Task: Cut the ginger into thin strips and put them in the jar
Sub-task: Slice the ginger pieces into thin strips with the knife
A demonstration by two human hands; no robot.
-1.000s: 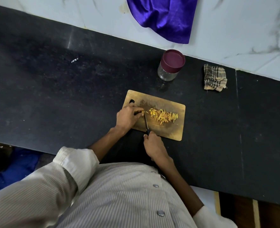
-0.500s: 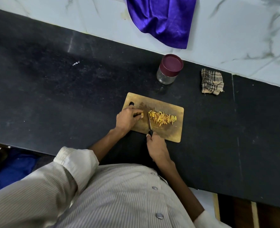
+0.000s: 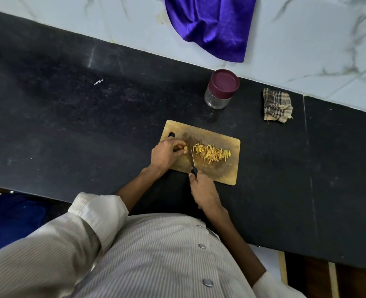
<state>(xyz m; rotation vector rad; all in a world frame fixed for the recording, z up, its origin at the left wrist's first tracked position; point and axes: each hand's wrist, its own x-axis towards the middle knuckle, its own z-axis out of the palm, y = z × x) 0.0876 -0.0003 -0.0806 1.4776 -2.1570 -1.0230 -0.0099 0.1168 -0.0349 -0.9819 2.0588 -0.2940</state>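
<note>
At centre frame, on the wooden cutting board (image 3: 225, 171), I find my left hand (image 3: 167, 154) pinching the last small stub of ginger (image 3: 185, 149) at its fingertips, grip clamped on it. My right hand (image 3: 203, 192), lower centre, is wrapped round the handle of the knife (image 3: 192, 159). Its blade runs up-frame from that hand and sits just right of the stub, between stub and the pile of cut strips (image 3: 213, 153). The stub therefore lies immediately left of the blade, so I judge the next cut calls for a slight leftward shift. At upper right of the board, the jar (image 3: 220, 91) stands apart on the counter (image 3: 70, 125), lid still on.
</note>
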